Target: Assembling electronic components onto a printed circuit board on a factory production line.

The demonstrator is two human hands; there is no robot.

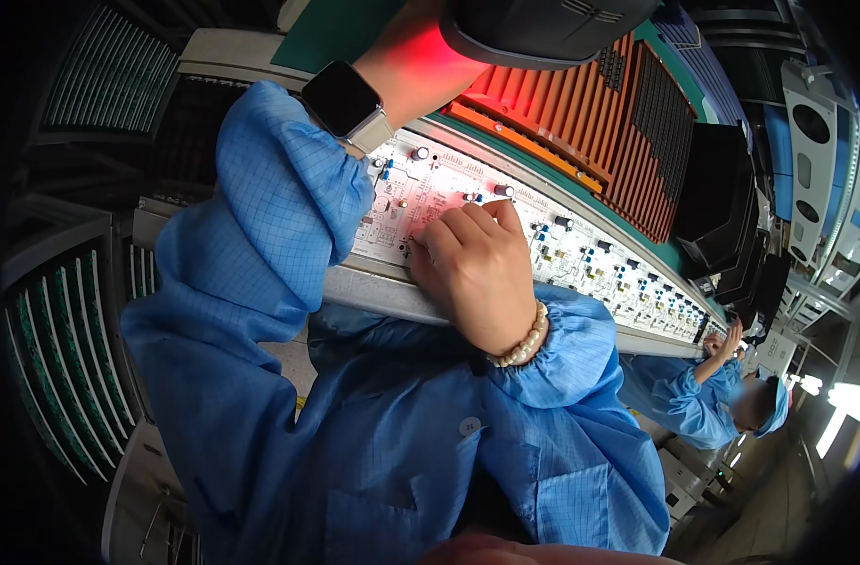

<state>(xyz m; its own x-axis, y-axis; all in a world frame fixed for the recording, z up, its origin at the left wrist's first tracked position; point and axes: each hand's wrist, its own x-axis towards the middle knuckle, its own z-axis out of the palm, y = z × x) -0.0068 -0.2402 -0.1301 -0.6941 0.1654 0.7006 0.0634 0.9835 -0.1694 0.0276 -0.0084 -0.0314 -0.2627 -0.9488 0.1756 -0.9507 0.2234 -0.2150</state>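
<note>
A row of white circuit boards (392, 231) runs along a metal rail, set with capacitors and other small parts. My right hand (477, 268), with a beaded bracelet at its wrist, rests over the near boards. Its fingers are curled down and closed; whatever is in them is hidden beneath the hand. My left arm, wearing a black-faced watch (342, 100), reaches across the boards toward the orange slotted tray (534, 118). Red light falls on my left hand (416, 61). A dark rounded object (543, 28) covers its fingers, so their state is hidden.
Black components fill part of the orange tray's channels. Black bins (717, 188) stand beyond it. Racks of green boards (67, 367) are at my left. Farther down the line a person in blue (689, 400) works at the same rail.
</note>
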